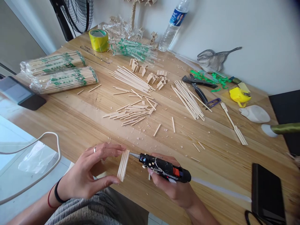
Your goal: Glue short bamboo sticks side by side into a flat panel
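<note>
The left hand (82,176) pinched a small panel of short wooden sticks (123,165) end to end, thumb against the lower end and fingertips against the upper, the span only as wide as the panel was long. The right hand (172,190) was wrapped around the body of a black hot-glue gun (161,167), aiming its metal nozzle (134,155) at the panel's near-upright right edge; whether the tip touched wood could not be told.

Applying glue well here seemed to call for a steady panel, light pressure so the sticks did not buckle, a thin, even bead, and fingertips clear of the hot tip.

Behind the gun, a translucent glue stick (220,189) stuck out toward a black box-shaped device (267,192). Beyond the hands, a loose pile of cut sticks (137,111) lay on the wooden table (77,125), with longer sticks (188,100) to its right, near black-handled cutters (199,86). Farther left lay plastic-wrapped chopstick packs (65,80) and a yellow tape roll (98,42).
</note>
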Available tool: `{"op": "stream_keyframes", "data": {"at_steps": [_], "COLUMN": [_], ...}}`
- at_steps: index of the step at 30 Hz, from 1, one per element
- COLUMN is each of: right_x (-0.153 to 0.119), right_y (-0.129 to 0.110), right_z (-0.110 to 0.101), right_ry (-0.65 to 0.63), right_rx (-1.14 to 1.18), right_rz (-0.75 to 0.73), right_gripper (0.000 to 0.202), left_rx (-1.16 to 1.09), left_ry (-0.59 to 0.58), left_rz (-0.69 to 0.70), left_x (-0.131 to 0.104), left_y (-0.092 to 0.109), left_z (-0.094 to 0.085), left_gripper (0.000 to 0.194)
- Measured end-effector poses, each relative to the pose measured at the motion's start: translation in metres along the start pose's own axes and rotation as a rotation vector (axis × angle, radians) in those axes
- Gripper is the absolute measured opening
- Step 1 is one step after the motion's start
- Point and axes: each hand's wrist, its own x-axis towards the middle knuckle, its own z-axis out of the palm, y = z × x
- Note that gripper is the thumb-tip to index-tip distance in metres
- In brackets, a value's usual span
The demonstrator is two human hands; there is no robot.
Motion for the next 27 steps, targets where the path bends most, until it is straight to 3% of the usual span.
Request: {"op": "stream_keyframes", "data": {"at_steps": [13,20,27], "right_x": [0.001,-0.003,0.002], "right_y": [0.000,0.012,0.028], "right_z": [0.002,-0.005,-0.030], "right_ry": [0.023,0.207,0.395], "right_rx": [0.187,0.215,0.060], "right_rz": [0.124,0.287,0.285], "right_gripper": [0.021,0.029,0.030], "left_rx": [-0.033,0.064,0.304], "left_ry": [0.006,0.022,-0.027], "left_rz": [0.023,-0.013,0.011], "left_x": [0.002,-0.008,-0.015], "left_y": [-0.001,-0.001,-0.001], "left_z": [0.001,-0.005,-0.003], "left_gripper": [0.054,0.053,0.048]}}
